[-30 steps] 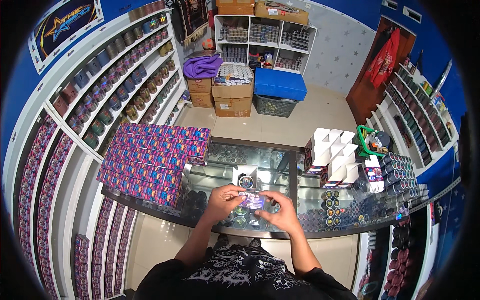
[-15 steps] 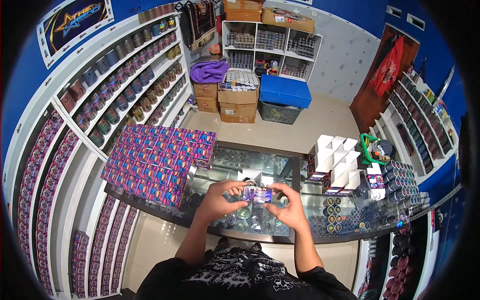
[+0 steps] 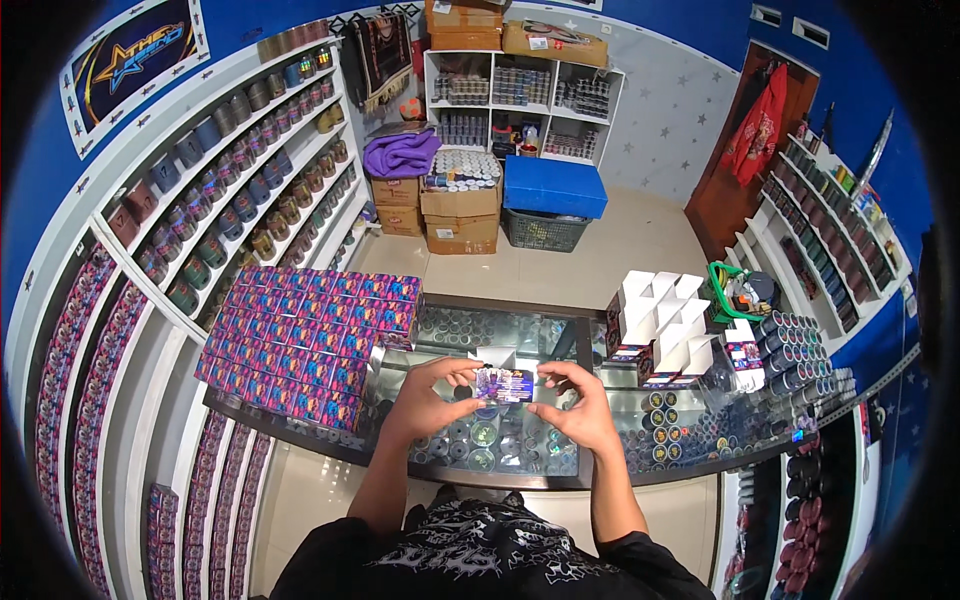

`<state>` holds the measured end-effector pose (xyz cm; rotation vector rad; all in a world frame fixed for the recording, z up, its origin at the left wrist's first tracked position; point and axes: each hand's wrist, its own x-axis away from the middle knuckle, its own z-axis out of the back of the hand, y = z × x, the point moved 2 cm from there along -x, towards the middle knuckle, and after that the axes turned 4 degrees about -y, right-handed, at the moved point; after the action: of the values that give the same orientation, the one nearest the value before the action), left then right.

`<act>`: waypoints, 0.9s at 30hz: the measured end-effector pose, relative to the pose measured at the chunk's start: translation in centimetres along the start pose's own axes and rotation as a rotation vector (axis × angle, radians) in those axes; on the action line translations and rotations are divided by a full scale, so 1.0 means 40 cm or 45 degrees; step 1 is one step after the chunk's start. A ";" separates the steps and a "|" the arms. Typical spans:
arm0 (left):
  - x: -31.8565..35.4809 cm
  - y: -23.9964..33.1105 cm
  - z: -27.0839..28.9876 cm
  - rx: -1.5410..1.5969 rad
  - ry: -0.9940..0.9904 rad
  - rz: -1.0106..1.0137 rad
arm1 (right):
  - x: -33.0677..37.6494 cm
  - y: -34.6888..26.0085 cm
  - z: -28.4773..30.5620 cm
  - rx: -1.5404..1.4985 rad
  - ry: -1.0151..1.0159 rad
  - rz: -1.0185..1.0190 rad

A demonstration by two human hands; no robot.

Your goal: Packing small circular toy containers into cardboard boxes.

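Note:
A small printed cardboard box [image 3: 504, 386], purple and blue with white flaps standing open on its far side, is held above the glass counter [image 3: 545, 347]. My left hand [image 3: 428, 402] is closed on its left end, thumb below and fingers above. At the right end, the thumb and curled fingers of my right hand [image 3: 580, 412] pinch the edge. What is inside the box cannot be seen. To the left, a broad stack of matching closed boxes [image 3: 300, 340] covers the counter. Several boxes with raised white flaps [image 3: 660, 325] stand to the right.
Past the open boxes are a green basket [image 3: 722, 300] with mixed items and stacked thread spools [image 3: 795, 350]. Round spools show under the glass. Shelves [image 3: 150, 255] line the left wall. Cardboard cartons [image 3: 460, 230] and a blue-lidded crate [image 3: 550, 190] stand on the floor beyond.
The view has shifted slightly, so the surroundings sit a little further left. Both hands keep the box in nearly the same place over the counter, with the right fingers spread slightly wider.

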<state>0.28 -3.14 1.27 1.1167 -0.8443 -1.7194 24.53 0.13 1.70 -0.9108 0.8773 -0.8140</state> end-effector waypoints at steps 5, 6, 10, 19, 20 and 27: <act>-0.014 0.004 0.003 -0.027 -0.020 -0.003 | -0.005 0.001 0.005 0.040 -0.010 0.023; -0.015 0.004 0.005 -0.027 -0.022 -0.003 | -0.008 -0.004 0.005 0.030 -0.030 0.025; -0.022 -0.003 0.009 -0.042 -0.014 -0.017 | -0.015 -0.011 -0.001 -0.034 -0.046 0.010; -0.031 -0.015 0.008 -0.061 -0.033 -0.032 | -0.036 -0.067 -0.003 0.375 0.021 0.253; -0.032 -0.016 0.006 -0.064 -0.038 -0.039 | -0.037 -0.072 -0.005 0.378 0.021 0.254; -0.023 -0.026 -0.028 -0.202 -0.015 -0.020 | -0.071 -0.054 -0.020 0.555 -0.100 0.187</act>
<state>1.17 -2.01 0.27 1.0101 -0.6951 -1.7750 22.19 1.52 4.14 -0.4860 0.6540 -0.7951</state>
